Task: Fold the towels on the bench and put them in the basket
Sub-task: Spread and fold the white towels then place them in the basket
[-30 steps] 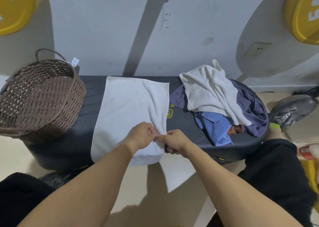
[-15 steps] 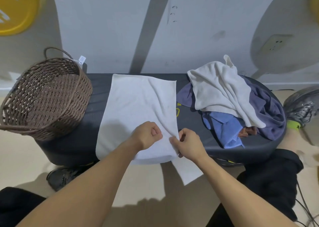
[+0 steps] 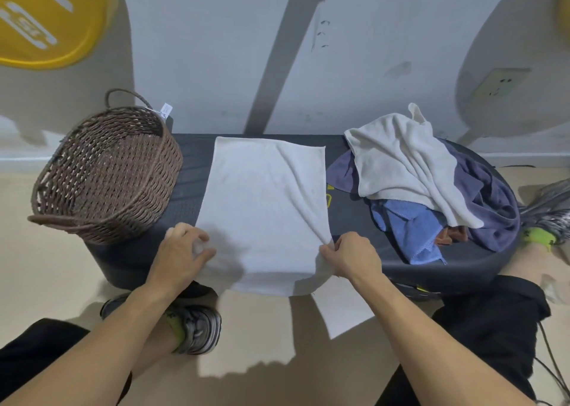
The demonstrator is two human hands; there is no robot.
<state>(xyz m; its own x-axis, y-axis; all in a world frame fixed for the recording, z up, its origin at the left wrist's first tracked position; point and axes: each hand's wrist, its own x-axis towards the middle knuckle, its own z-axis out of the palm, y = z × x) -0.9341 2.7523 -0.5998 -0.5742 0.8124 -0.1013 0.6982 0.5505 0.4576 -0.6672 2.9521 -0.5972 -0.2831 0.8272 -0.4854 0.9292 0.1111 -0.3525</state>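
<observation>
Two hands now sit at opposite near corners of the white towel (image 3: 262,208), where a second ago they were bunched together at its near right corner. The left hand (image 3: 182,256) has slid across to the near left corner, fingers curled over the cloth edge; whether it truly pinches the fabric or only rests on it I cannot tell. The right hand (image 3: 351,256) pinches the near right corner between thumb and fingers, a small ridge of cloth rising away from the pinch.

Towel lies spread flat across the dark bench (image 3: 354,229), near edge hanging over the front between the two grips. To the left of the left hand, the wicker basket (image 3: 101,177) sits tipped on the bench end. Right of the right-hand pinch, a heap of unfolded towels (image 3: 431,183) waits.

Judgement: spreading finished; both corners set for the first fold, likely lifted away from the body toward the far edge.
</observation>
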